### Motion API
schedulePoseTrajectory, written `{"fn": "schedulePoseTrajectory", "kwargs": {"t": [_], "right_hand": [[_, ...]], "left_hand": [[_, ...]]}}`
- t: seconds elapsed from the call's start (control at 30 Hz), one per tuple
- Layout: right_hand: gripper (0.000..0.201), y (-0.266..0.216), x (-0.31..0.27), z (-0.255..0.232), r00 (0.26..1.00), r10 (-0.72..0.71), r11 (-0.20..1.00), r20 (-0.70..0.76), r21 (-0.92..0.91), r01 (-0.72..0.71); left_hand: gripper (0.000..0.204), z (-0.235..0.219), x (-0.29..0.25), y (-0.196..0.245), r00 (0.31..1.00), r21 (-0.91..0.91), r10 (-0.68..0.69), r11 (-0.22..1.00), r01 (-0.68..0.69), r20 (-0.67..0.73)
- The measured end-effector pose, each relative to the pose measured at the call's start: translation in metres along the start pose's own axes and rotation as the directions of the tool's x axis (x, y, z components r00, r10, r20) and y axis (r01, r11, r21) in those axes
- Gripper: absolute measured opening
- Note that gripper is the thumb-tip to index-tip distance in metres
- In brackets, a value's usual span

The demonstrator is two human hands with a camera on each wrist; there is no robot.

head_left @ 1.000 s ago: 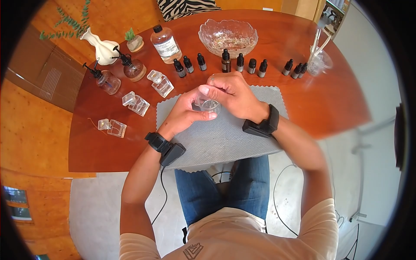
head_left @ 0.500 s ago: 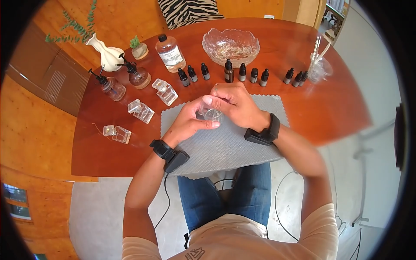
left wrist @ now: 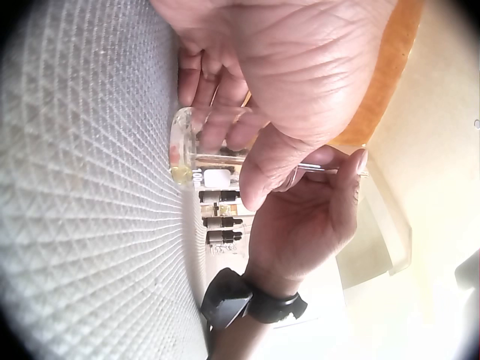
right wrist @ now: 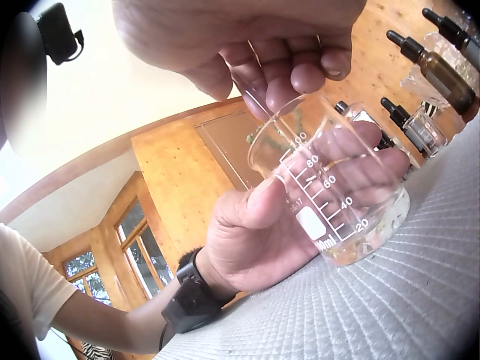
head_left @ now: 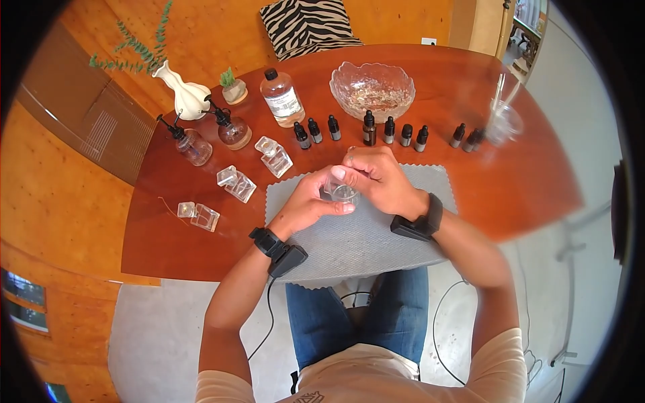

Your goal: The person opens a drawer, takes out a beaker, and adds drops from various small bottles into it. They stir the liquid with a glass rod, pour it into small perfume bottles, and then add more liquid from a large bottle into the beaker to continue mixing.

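A clear glass beaker (head_left: 344, 195) with white markings stands on the grey textured mat (head_left: 349, 252). The left hand (head_left: 312, 201) curls its fingers and thumb around the beaker; in the right wrist view, that hand (right wrist: 251, 244) wraps it from the far side. Above the rim, the right hand (head_left: 390, 183) pinches a thin clear rod (right wrist: 250, 90) that slants down into the beaker (right wrist: 337, 195). A little clear liquid with pale coloured reflections appears at the beaker's bottom. The rod's lower end is hard to make out.
Several dark dropper bottles (head_left: 369, 129) line the table behind the mat, with a glass bowl (head_left: 373, 94) and labelled bottle (head_left: 283, 104) beyond. Square glass bottles (head_left: 275, 158) and pump bottles (head_left: 193, 148) stand left; a reed diffuser (head_left: 502, 124) stands right.
The head view has shifted, so the table and hands appear lower and farther right. The left hand keeps its grip on the beaker and the right hand stays over the rim.
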State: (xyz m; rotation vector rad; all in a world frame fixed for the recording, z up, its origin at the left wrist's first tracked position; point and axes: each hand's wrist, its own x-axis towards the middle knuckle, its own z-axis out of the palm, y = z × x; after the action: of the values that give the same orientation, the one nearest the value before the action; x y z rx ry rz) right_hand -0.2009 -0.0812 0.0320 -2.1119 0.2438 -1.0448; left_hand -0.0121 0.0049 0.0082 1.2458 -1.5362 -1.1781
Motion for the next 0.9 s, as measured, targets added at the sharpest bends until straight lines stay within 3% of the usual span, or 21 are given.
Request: {"fn": "schedulePoseTrajectory", "kwargs": {"t": [0.37,0.47,0.9], "right_hand": [[0.035,0.002,-0.0002,0.001,1.0,-0.021,1.0,-0.01,0.006,0.021],[0.035,0.0029,-0.0005,0.0012,1.0,-0.012,1.0,-0.008,0.007,0.012],[0.036,0.0013,0.0003,-0.0005,1.0,-0.02,1.0,-0.004,-0.003,0.02]], "left_hand": [[0.065,0.0,-0.0003,0.0005,1.0,0.003,0.004,1.0,-0.004,0.0],[0.055,-0.0005,0.0,-0.0045,0.998,0.034,0.059,0.998,-0.059,-0.004],[0.061,0.0003,-0.0004,0.0008,1.0,-0.015,0.006,1.0,-0.006,0.006]]}}
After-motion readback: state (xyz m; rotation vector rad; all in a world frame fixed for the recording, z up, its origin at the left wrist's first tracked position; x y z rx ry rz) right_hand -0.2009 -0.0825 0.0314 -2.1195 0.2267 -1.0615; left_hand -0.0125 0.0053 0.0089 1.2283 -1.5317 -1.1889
